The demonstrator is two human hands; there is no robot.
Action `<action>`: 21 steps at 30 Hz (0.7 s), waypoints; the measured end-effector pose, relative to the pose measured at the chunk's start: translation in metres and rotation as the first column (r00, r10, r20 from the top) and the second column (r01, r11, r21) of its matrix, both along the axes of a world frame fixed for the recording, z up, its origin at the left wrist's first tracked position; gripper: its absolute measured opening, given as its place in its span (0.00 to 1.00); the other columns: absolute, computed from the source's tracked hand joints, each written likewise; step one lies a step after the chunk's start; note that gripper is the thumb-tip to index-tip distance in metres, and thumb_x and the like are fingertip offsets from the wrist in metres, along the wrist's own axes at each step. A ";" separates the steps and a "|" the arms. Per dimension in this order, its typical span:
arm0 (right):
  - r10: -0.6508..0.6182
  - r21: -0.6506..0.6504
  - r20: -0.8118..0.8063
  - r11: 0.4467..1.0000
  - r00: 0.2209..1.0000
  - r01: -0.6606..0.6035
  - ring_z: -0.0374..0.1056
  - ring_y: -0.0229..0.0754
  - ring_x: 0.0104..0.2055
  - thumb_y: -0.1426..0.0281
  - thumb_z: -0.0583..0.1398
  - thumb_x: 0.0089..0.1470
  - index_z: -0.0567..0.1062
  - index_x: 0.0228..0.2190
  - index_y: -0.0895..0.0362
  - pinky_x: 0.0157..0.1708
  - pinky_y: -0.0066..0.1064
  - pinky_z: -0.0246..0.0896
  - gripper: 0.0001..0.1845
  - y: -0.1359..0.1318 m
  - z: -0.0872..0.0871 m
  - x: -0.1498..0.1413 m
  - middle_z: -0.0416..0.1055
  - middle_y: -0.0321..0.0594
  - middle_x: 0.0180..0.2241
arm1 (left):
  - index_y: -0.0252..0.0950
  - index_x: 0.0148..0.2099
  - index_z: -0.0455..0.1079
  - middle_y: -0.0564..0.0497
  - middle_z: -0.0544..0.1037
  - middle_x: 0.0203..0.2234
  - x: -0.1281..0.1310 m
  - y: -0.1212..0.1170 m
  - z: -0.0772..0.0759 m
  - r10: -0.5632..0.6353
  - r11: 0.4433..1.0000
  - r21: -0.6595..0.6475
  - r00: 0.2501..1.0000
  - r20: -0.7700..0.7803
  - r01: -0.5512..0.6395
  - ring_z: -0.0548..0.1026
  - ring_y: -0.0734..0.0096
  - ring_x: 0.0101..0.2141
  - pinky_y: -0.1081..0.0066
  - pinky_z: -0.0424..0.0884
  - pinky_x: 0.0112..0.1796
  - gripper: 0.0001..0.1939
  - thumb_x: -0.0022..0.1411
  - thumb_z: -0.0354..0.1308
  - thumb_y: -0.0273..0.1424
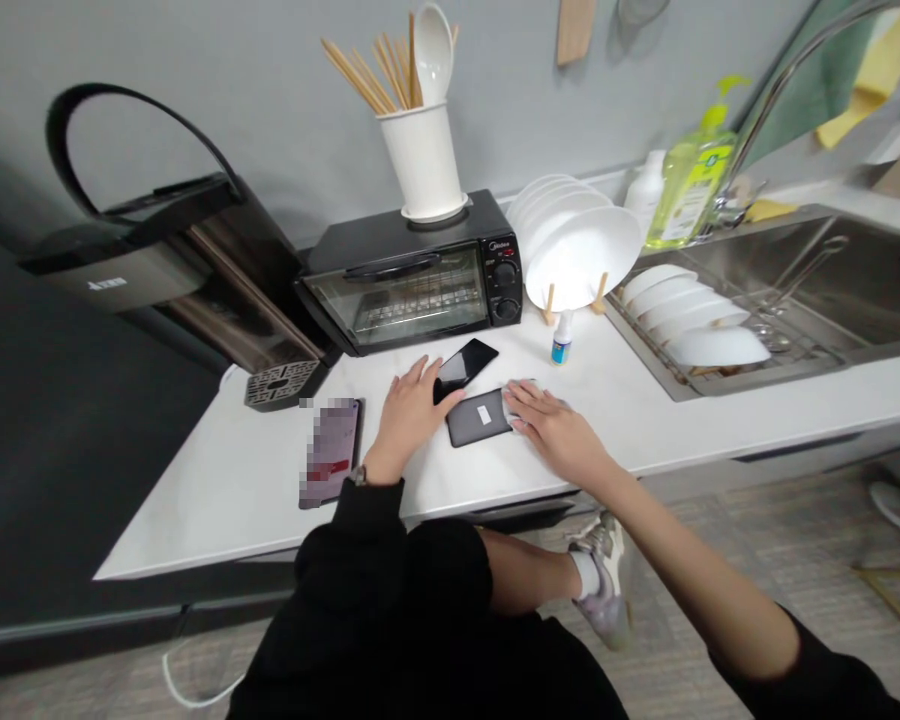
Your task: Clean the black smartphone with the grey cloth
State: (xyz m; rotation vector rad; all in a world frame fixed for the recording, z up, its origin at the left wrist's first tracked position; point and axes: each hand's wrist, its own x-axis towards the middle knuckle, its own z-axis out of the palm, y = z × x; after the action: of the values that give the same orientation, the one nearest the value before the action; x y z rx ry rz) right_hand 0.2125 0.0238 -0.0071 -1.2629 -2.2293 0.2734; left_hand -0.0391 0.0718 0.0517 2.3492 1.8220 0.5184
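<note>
On the white counter lies a dark grey phone-shaped slab (474,421) with a small white label, perhaps a phone face down. My right hand (551,425) rests over its right end, pressing a thin pale cloth (507,404) that is mostly hidden under the fingers. My left hand (411,412) has its fingers spread, the thumb at the slab's left edge and the fingertips beside a glossy black phone (466,366) just behind it. A small white bottle with a blue label (562,340) stands upright behind my right hand.
A phone with a lit screen (333,450) lies to the left. Behind are a drinks machine (217,270), a toaster oven (420,285) bearing a utensil cup (422,160), and racked white plates (581,250). At right is the sink (855,265), with bowls (709,325).
</note>
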 end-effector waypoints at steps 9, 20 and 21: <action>-0.093 -0.011 -0.075 0.996 0.993 0.092 0.55 0.51 0.74 0.62 0.45 0.75 0.65 0.67 0.57 0.72 0.54 0.57 0.27 -0.005 0.005 0.010 0.64 0.47 0.69 | 0.35 0.62 0.72 0.38 0.80 0.56 -0.001 0.025 -0.008 -0.021 0.999 -0.034 0.991 -0.132 0.016 0.79 0.49 0.55 0.61 0.71 0.55 0.25 0.68 0.62 0.40; -0.014 -0.054 -0.114 0.999 0.993 0.008 0.59 0.53 0.72 0.61 0.48 0.74 0.70 0.63 0.56 0.71 0.54 0.57 0.25 -0.004 0.002 0.006 0.68 0.47 0.67 | 0.35 0.56 0.76 0.41 0.84 0.40 -0.010 0.009 0.009 0.051 0.999 0.007 0.998 -0.038 -0.050 0.81 0.55 0.40 0.65 0.69 0.44 0.18 0.72 0.52 0.36; -0.016 -0.063 -0.128 0.998 0.992 0.008 0.59 0.52 0.73 0.60 0.48 0.74 0.70 0.63 0.56 0.71 0.53 0.57 0.25 -0.004 0.002 0.007 0.68 0.47 0.67 | 0.35 0.53 0.77 0.42 0.84 0.39 -0.011 0.003 0.012 0.065 0.998 0.018 0.998 0.014 -0.065 0.81 0.57 0.39 0.67 0.69 0.43 0.19 0.73 0.51 0.40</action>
State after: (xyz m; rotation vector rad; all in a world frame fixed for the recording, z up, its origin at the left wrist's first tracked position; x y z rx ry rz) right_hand 0.2191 0.0198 -0.0050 -1.2541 -2.1181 0.4109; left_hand -0.0498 0.0749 0.0640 2.2986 1.9012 0.5593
